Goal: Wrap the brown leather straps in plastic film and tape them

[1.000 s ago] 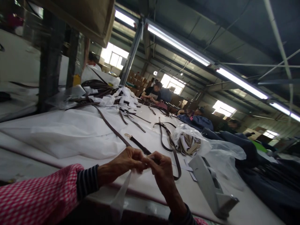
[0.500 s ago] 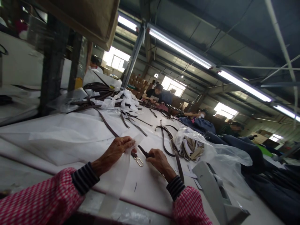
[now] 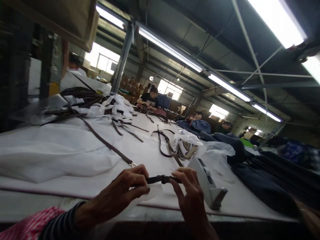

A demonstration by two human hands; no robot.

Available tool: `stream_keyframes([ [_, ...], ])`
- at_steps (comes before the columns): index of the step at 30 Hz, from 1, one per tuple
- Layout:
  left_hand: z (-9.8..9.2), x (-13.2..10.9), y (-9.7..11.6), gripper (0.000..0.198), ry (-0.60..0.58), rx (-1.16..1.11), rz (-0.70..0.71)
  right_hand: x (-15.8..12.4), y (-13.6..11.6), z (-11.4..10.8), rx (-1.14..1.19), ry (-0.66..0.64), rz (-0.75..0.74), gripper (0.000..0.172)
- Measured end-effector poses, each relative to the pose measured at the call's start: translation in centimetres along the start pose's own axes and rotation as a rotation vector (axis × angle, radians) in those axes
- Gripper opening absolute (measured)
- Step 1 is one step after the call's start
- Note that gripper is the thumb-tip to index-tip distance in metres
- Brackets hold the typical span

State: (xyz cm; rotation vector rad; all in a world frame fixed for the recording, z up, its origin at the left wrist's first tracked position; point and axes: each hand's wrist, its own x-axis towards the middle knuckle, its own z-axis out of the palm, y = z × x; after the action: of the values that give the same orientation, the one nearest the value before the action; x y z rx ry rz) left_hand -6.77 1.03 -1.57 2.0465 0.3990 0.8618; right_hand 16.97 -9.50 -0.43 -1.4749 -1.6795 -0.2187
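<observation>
A dark brown strap (image 3: 153, 180) is stretched between my two hands above the near edge of the table. A dark loop or buckle (image 3: 164, 179) sits on it, close to my right fingertips. My left hand (image 3: 122, 186) pinches the strap's left part between thumb and fingers. On the other side, my right hand (image 3: 191, 190) is closed on the right part, with the thumb just below the loop. Behind my left hand, a long brown strap (image 3: 105, 141) lies on the table, ending in a metal ring or clasp (image 3: 133, 164), partly hidden by the hand.
Right of my right hand stands a grey device (image 3: 208, 188), resembling a tape dispenser. Beyond it are a clear plastic bag (image 3: 186, 143) of strips and dark blue cloth (image 3: 260, 170). White sheets (image 3: 62, 150) cover the table's left, with a strap pile (image 3: 85, 95) behind. Co-workers sit further back.
My hands have come nearer and lifted the strap, now drawn level between them. My left hand has let go of the thin white sheet. The view has turned right.
</observation>
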Motion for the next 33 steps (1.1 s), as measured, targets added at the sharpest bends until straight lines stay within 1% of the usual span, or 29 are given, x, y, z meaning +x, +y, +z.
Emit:
stream_keyframes([
  [1,0.9,-0.6,0.6,0.025,0.011,-0.046,-0.032,-1.9,-0.1,0.2,0.058,0.055,0.059,0.015],
  [2,1.9,-1.3,1.1,0.025,0.019,-0.097,-0.069,-3.7,-0.3,0.6,0.162,0.032,0.164,0.024],
  [4,3.9,-2.7,1.7,0.026,0.019,-0.21,-0.126,-6.4,-1.0,1.6,0.479,-0.131,0.468,0.043],
  [5,4.9,-3.4,1.7,0.027,0.012,-0.266,-0.137,-7.2,-1.5,2.1,0.66,-0.214,0.615,0.049],
  [6,5.8,-4.2,1.8,0.028,0.0,-0.315,-0.14,-7.6,-2.0,2.6,0.831,-0.263,0.727,0.051],
  [7,6.6,-4.8,1.8,0.029,-0.01,-0.349,-0.142,-7.7,-2.5,2.9,0.982,-0.276,0.794,0.051],
  [8,7.1,-5.4,1.7,0.029,-0.017,-0.368,-0.141,-7.4,-3.0,3.1,1.102,-0.256,0.826,0.047],
  [9,7.5,-5.9,1.7,0.029,-0.017,-0.364,-0.144,-7.0,-3.3,3.2,1.185,-0.222,0.834,0.041],
  [11,7.5,-6.7,1.6,0.027,0.027,-0.295,-0.175,-5.6,-3.6,2.7,1.256,-0.181,0.842,0.031],
  [13,6.9,-7.1,1.5,0.025,0.107,-0.203,-0.215,-4.0,-3.6,1.7,1.24,-0.123,0.837,0.028],
  [15,5.9,-7.3,1.3,0.025,0.178,-0.178,-0.251,-2.4,-3.4,0.5,1.19,-0.036,0.782,0.026],
  [16,5.6,-7.4,1.2,0.025,0.198,-0.212,-0.26,-1.6,-3.4,0.0,1.171,0.003,0.74,0.024],
  [18,5.2,-7.6,0.8,0.027,0.218,-0.348,-0.293,-0.1,-3.5,-1.0,1.15,0.052,0.655,0.021],
  [22,5.9,-8.2,-0.4,0.035,0.264,-0.638,-0.503,2.5,-4.9,-2.0,1.127,0.118,0.555,0.021],
  [24,6.4,-8.4,-0.9,0.04,0.322,-0.687,-0.541,3.4,-5.9,-1.9,1.121,0.133,0.538,0.02],
  [27,6.8,-8.6,-1.5,0.04,0.374,-0.699,-0.549,4.2,-7.1,-1.3,1.125,0.106,0.54,0.019],
  [30,6.9,-8.6,-1.9,0.039,0.408,-0.696,-0.547,4.6,-7.8,-0.6,1.122,0.063,0.547,0.018],
  [33,6.6,-8.7,-2.2,0.039,0.465,-0.64,-0.533,5.2,-8.2,-0.3,1.113,0.058,0.536,0.017],
])
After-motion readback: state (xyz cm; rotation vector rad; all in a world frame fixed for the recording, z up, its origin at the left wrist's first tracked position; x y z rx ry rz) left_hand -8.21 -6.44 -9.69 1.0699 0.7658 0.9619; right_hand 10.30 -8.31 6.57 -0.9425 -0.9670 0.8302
